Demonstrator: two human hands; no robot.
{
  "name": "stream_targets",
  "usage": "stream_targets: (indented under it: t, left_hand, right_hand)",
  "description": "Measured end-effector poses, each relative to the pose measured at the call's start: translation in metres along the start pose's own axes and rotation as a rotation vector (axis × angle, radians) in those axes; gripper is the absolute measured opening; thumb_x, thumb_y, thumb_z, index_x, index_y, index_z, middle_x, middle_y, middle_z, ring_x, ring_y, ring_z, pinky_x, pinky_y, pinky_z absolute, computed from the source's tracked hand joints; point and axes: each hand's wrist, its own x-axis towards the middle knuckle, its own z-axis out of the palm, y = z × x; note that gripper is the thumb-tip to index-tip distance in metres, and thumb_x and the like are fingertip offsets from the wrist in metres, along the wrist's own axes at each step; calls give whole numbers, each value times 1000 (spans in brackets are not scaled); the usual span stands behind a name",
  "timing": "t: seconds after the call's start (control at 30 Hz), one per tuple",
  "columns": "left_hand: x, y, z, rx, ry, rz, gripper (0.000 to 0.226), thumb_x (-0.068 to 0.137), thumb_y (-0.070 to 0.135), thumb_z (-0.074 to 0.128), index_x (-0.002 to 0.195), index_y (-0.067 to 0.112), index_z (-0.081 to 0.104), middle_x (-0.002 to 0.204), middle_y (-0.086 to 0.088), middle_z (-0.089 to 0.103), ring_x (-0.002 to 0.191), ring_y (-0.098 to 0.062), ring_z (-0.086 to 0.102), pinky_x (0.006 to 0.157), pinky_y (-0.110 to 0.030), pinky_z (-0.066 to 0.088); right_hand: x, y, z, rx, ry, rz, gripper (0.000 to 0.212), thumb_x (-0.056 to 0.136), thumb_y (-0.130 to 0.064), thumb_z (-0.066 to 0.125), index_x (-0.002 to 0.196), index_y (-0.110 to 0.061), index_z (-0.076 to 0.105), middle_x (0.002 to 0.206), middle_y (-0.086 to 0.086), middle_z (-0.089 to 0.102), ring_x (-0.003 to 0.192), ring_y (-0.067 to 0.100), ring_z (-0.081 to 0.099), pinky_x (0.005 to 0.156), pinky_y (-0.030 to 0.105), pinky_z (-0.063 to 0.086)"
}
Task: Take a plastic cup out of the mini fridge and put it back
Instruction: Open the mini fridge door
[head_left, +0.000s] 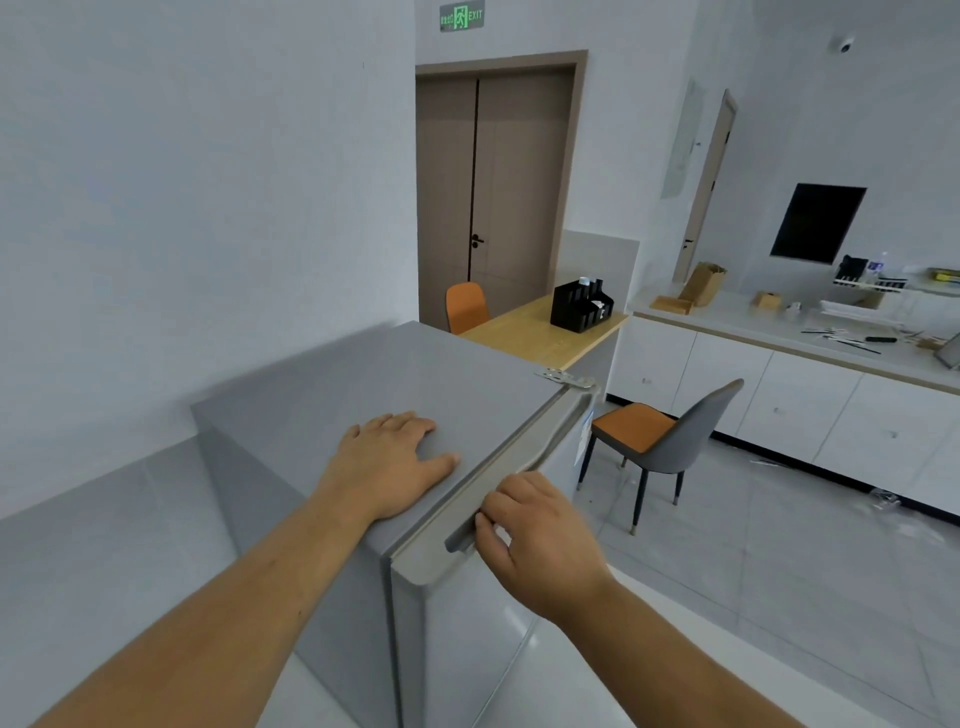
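A grey mini fridge (337, 384) stands in front of me, seen from above. Its door (467, 639) looks closed against the body, so the inside and any plastic cup are hidden. My left hand (387, 467) lies flat on the fridge top near the front edge, fingers spread, holding nothing. My right hand (535, 540) curls its fingers into the recessed door handle (524, 457) along the top edge of the door, near the handle's near end.
A grey and orange chair (660, 441) stands on the tiled floor just right of the fridge. Behind the fridge is a wooden table (530, 332) with a black organizer (581, 305). White cabinets with a cluttered counter (810, 338) run along the right. A brown door (493, 192) is at the back.
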Motion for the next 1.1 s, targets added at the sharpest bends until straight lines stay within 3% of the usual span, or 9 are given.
stream_targets:
  t: [0.13, 0.23, 0.3, 0.43, 0.6, 0.7, 0.87, 1.1]
  left_hand:
    - [-2, -2, 0, -1, 0, 2, 83, 87, 85, 32, 156, 39, 41, 170, 4, 36, 156, -21, 31, 129, -51, 20]
    - [-3, -1, 0, -4, 8, 0, 81, 88, 82, 33, 155, 38, 43, 169, 4, 38, 155, -21, 33, 128, -49, 23]
    - [-2, 2, -1, 27, 26, -2, 78, 90, 79, 34, 154, 36, 45, 167, 4, 41, 152, -22, 37, 126, -49, 27]
    - [-1, 20, 0, 34, 17, 23, 74, 91, 80, 35, 149, 36, 48, 163, 4, 46, 148, -24, 42, 122, -50, 32]
    - [-3, 49, 8, 34, -7, 123, 69, 91, 78, 44, 149, 41, 47, 162, 10, 46, 146, -20, 43, 121, -48, 32]
    - [-2, 48, 9, 49, -2, 108, 68, 90, 72, 51, 150, 42, 45, 163, 9, 44, 146, -21, 44, 121, -50, 32]
    - [-8, 52, 16, 148, 49, 24, 68, 91, 66, 49, 153, 36, 43, 163, 5, 46, 143, -24, 47, 116, -50, 41]
    - [-10, 57, 12, 138, 58, 36, 63, 96, 64, 49, 153, 36, 45, 163, 6, 47, 145, -25, 47, 118, -47, 41]
  right_hand:
    - [2, -1, -16, -37, -42, 48, 40, 100, -36, 49, 63, -23, 52, 63, -9, 45, 64, 11, 40, 63, 31, 41]
    - [0, 6, -33, 22, 47, 276, 25, 96, -45, 49, 76, -33, 41, 75, -12, 44, 61, 9, 44, 51, 22, 34]
    - [2, 14, -45, 9, 65, 394, 18, 92, -48, 51, 95, -32, 43, 94, -13, 46, 74, 9, 51, 58, 22, 40]
    - [4, 28, -54, -253, -187, 491, 44, 94, -38, 54, 131, -13, 47, 122, 9, 54, 108, 27, 49, 92, 38, 47]
    - [-14, 51, -70, -321, -296, 536, 31, 95, -10, 52, 126, -10, 53, 126, 11, 58, 117, 27, 47, 92, 37, 48]
    - [-27, 66, -81, -358, -325, 558, 35, 94, -6, 58, 128, -12, 58, 126, 8, 60, 118, 25, 50, 88, 40, 52]
    - [-42, 87, -92, -459, -363, 629, 49, 90, -6, 64, 137, -10, 51, 133, 9, 57, 122, 27, 52, 95, 43, 52]
    - [-52, 117, -104, -501, -378, 759, 72, 93, -10, 59, 157, -11, 26, 161, 7, 33, 149, 29, 30, 115, 71, 28]
